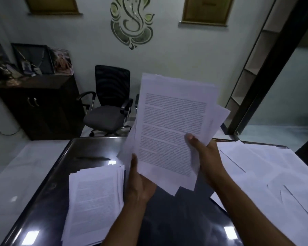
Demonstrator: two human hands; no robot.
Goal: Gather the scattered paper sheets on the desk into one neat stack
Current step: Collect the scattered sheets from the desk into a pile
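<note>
Above the desk's middle we hold a fanned bundle of printed sheets, our left hand pinching its lower left corner and our right hand gripping its right edge, thumb on the print. We judge that tapping the bottom edges on the desk squares them before they join the stack near the left edge. More loose sheets lie toward the right edge. No containers show.

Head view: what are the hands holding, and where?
A bundle of paper sheets: left hand at its lower left edge, right hand at its lower right edge.
</note>
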